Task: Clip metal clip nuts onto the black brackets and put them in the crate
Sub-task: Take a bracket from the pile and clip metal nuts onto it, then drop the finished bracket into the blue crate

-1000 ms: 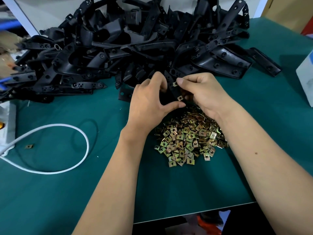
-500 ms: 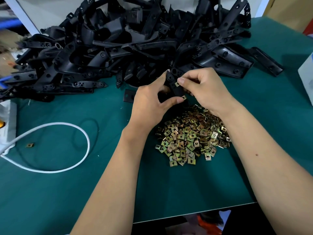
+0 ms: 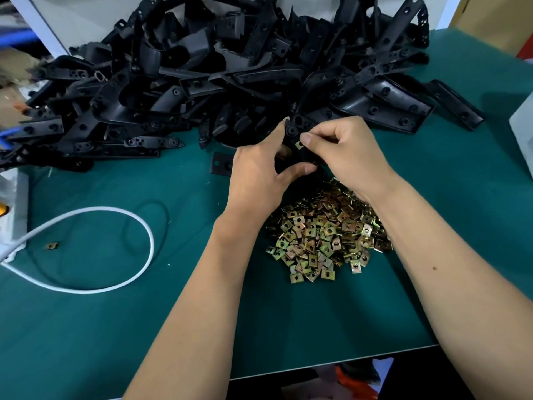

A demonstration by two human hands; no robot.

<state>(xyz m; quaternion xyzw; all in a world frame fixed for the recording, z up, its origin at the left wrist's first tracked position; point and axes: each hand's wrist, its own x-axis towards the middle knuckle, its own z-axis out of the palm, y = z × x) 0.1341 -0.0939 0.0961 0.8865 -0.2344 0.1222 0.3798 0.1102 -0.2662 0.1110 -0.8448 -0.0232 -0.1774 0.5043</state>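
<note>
- Holding one black bracket (image 3: 294, 131) just above the clip nut pile (image 3: 326, 235), at the near edge of the bracket heap (image 3: 219, 82).
- Left hand (image 3: 259, 174): thumb and fingers curled round the bracket's lower end, clamped on it.
- Right hand (image 3: 343, 151): thumb and forefinger pinched together on a brass-coloured clip nut (image 3: 299, 144), which sits against the bracket's edge; cannot tell if it is fully seated.
- Bracket: matte black moulded plastic, flat tab with a round boss hole showing above the nut.
- Clip nut pile: small square folded metal pieces, yellow-gold plating, each with a centre hole, loose and overlapping, lying between both forearms.
- Bracket heap: long curved and straight black parts with holes, tangled, spanning the far side of the green mat (image 3: 115, 327).
- One small flat black plate (image 3: 221, 164) lies alone just left of the left hand.
- Open mat lies left of and nearer than the nut pile; mat's near edge is just behind the forearms.
- White cable (image 3: 144, 235) loops well left of the nut pile, a stray clip nut (image 3: 52, 245) beside it.
</note>
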